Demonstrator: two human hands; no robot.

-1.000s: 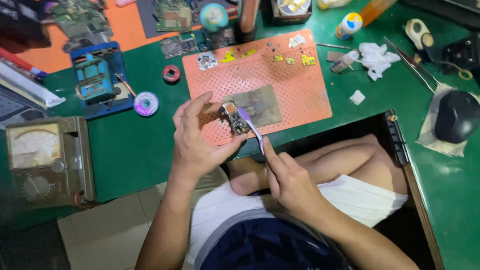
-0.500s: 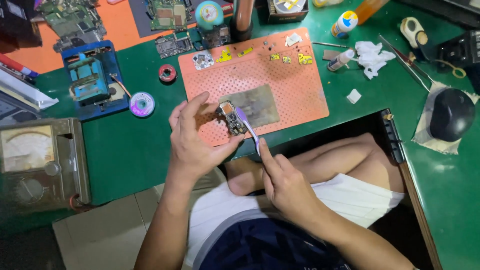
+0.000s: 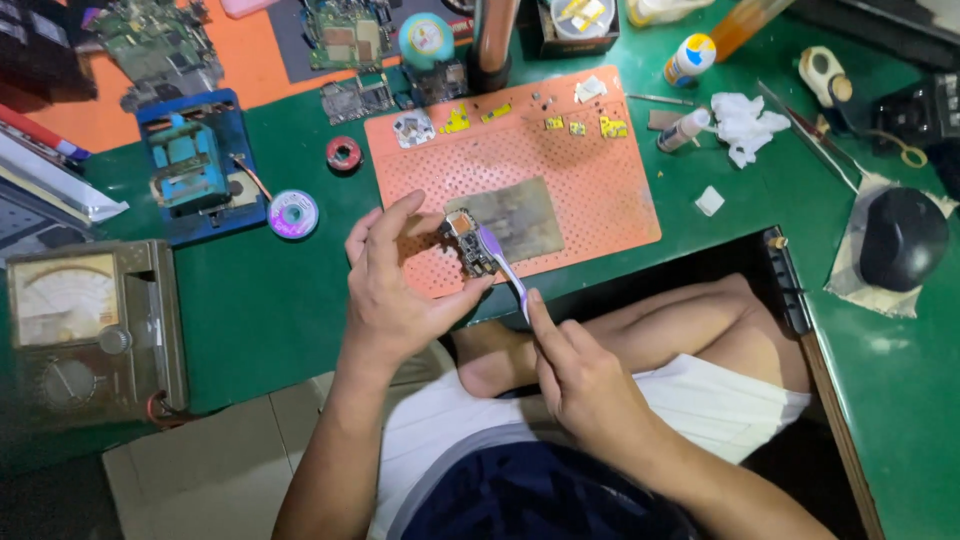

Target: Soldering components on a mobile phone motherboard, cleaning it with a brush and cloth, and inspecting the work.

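Circuit board (image 3: 468, 243), small and rectangular, pinched in left hand (image 3: 395, 290) fingers; right hand (image 3: 585, 385) grips purple plastic brush (image 3: 503, 268).

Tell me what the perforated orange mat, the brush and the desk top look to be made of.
Orange mat: probably silicone or rubber, matte, with a regular dot grid and moulded trays along its top edge. Brush in the right hand: glossy purple plastic handle; bristles too small to judge. Desk top: smooth green surface with a slight sheen, perhaps a laminate or mat.

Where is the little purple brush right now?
The purple brush is mid-frame in the right hand, its head on the small circuit board held by the left hand.
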